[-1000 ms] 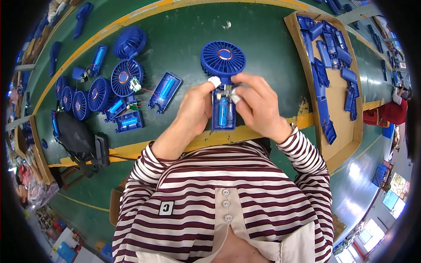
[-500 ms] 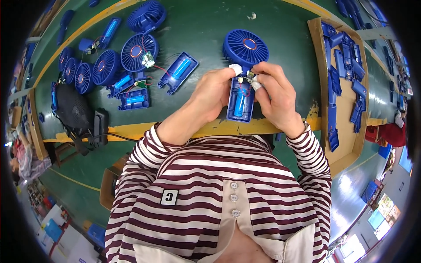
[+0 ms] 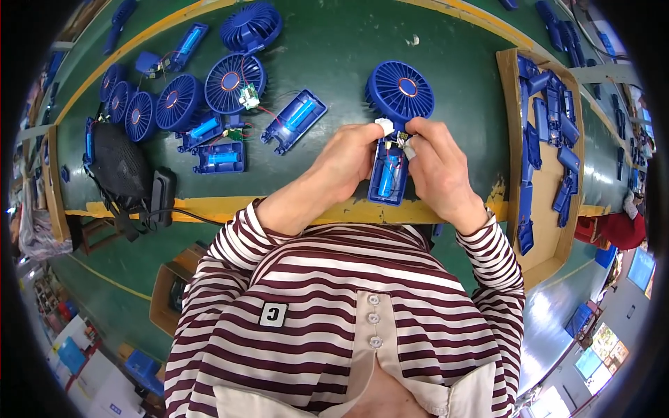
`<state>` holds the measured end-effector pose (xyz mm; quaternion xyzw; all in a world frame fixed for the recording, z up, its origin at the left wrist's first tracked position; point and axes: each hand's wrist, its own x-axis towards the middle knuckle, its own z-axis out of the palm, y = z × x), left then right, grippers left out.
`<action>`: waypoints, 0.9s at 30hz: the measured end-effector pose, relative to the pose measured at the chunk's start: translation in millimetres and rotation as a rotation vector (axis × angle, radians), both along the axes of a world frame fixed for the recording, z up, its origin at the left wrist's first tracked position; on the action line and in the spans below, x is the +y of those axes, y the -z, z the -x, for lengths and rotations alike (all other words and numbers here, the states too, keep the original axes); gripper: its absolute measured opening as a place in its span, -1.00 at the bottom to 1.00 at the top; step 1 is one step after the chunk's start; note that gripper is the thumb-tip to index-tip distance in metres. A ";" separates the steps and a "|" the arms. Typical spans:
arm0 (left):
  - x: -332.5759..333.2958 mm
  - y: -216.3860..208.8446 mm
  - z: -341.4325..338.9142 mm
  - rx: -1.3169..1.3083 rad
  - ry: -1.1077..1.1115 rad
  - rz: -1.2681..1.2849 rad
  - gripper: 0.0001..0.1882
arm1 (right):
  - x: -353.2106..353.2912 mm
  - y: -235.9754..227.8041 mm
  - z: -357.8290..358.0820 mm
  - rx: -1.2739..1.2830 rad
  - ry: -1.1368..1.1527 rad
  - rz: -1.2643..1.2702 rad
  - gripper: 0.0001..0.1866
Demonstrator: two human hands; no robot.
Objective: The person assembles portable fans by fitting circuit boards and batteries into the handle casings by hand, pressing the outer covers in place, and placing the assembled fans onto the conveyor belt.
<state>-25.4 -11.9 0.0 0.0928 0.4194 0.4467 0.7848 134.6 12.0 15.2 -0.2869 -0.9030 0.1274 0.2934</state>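
Observation:
A blue handheld fan point(image 3: 401, 90) lies before me, its round grille pointing away. Its opened handle shell point(image 3: 388, 196) reaches toward the table's front edge and holds a light-blue cylindrical battery point(image 3: 389, 175) with thin wires. At the neck, between grille and shell, sits a small circuit board point(image 3: 402, 136). My left hand point(image 3: 347, 159) is closed on the fan at the left of the neck, its thumb in a white cover. My right hand point(image 3: 442, 171) pinches at the board's right side, also with a white-covered finger. The fingertips partly hide the board and wires.
Several blue fans point(image 3: 179, 102) and opened shells with batteries point(image 3: 295, 122) lie to the left on the green table point(image 3: 327, 63). Beside them are a black mesh bag point(image 3: 120, 161) and a dark cable. A cardboard tray point(image 3: 547, 226) of blue shell pieces stands at the right.
The whole view has shifted, so the table's things appear slightly lower and mostly farther right. Both hands stay at the fan's neck; the right fingers have moved slightly around the circuit board.

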 end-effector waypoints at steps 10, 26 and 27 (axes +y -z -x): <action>-2.3 -9.5 10.9 0.149 0.190 -0.059 -0.72 | -1.5 -10.4 0.9 -0.179 -0.065 0.004 -0.84; -5.7 -0.1 2.4 0.258 0.212 -0.137 -0.83 | -0.9 -6.6 -0.9 -0.166 -0.072 -0.045 -0.87; -5.4 1.8 2.1 0.259 0.216 -0.138 -0.83 | -1.6 -6.3 -1.1 -0.180 -0.045 -0.073 -0.88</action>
